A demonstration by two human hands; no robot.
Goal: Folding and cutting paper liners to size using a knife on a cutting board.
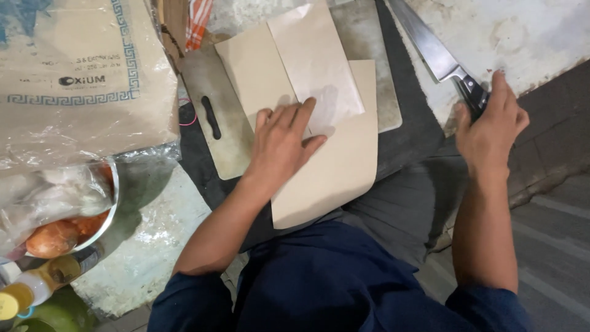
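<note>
We count three paper sheets overlapping on one cutting board, and one knife. Our left hand lies flat, fingers spread, pressing the sheets at centre. Our right hand is closed around the knife handle at far right, the blade pointing away, well apart from the sheets.

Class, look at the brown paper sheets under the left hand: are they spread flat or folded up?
Spread flat. The brown paper sheets overlap on the cutting board, and the left hand presses them down, palm flat.
</note>
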